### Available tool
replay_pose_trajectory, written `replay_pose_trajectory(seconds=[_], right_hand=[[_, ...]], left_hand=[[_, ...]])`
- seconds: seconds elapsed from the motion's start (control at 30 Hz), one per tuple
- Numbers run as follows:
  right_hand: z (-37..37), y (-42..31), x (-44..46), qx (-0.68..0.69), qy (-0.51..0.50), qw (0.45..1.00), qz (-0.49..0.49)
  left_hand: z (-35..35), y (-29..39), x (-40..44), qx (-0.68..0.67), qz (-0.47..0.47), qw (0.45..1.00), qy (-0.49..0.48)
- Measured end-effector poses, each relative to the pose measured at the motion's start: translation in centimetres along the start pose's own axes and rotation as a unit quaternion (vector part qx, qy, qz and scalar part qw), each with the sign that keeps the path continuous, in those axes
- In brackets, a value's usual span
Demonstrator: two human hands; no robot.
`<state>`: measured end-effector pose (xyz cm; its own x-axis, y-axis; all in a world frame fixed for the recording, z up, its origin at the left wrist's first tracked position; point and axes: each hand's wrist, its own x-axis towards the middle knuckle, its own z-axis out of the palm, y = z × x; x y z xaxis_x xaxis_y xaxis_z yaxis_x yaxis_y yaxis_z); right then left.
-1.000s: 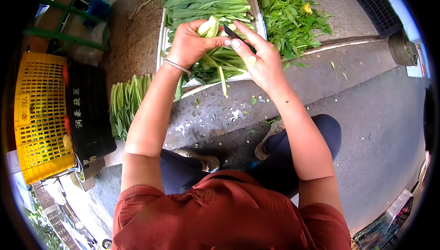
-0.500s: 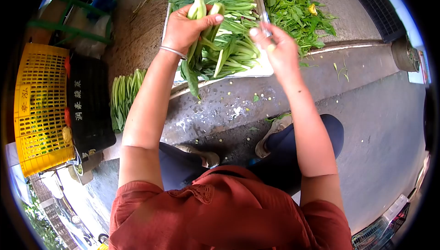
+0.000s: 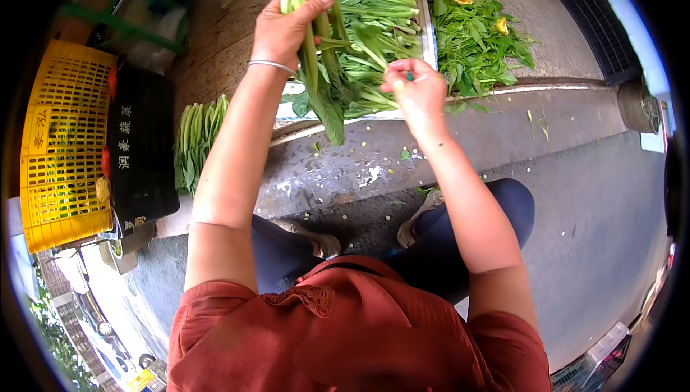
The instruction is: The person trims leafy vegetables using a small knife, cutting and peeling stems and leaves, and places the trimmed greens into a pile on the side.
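My left hand [image 3: 277, 38], closed and with a bangle at the wrist, holds upright a few thick leafy green stalks [image 3: 310, 68]; their cut ends poke out above the thumb and their leaves hang down. My right hand [image 3: 422, 97] is closed, its fingertips pinching the end of a thin green stalk [image 3: 369, 52] over the pile. A small dark green bit shows between those fingers, too little to name. Under both hands, a heap of leafy greens [image 3: 377, 5] lies in rows on a white tray [image 3: 430, 32].
Loose trimmed leaves [image 3: 471, 47] lie right of the tray. At left are a bundle of greens [image 3: 201, 133], a black crate [image 3: 144, 155] and a yellow crate [image 3: 65, 140]. A dark crate [image 3: 593, 25] and a round pot [image 3: 638, 108] stand at right. Trimmings dot the step [image 3: 503, 122].
My right hand has moved left and down from the tray's right edge, and now pinches a stalk. My left hand has shifted slightly up and left with its stalks.
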<state>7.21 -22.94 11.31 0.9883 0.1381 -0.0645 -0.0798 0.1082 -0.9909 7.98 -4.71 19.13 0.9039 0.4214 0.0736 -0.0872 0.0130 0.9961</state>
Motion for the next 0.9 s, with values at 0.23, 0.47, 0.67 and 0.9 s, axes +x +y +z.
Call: replay_pose_trajectory(seconds=[0.23,0.47,0.67,0.9], right_hand=[[0.7,-0.8,-1.3,0.005,-0.084,0.981,0.173],[1.4,0.0,-1.1,0.141,-0.111,0.953,0.243],[1.4,0.5,-0.8,0.065,-0.105,0.966,0.227],[-0.8,-1.5,-0.4,-0.064,-0.080,0.988,0.118]], left_hand=[[-2.6,0.1,-1.1,-0.031,-0.008,0.999,0.023],[-2.2,0.4,-4.7,-0.064,-0.019,0.998,0.019],[-4.0,0.6,-8.0,-0.020,-0.047,0.998,0.030],[-10.9,0.8,-10.3,0.032,-0.052,0.992,0.114]])
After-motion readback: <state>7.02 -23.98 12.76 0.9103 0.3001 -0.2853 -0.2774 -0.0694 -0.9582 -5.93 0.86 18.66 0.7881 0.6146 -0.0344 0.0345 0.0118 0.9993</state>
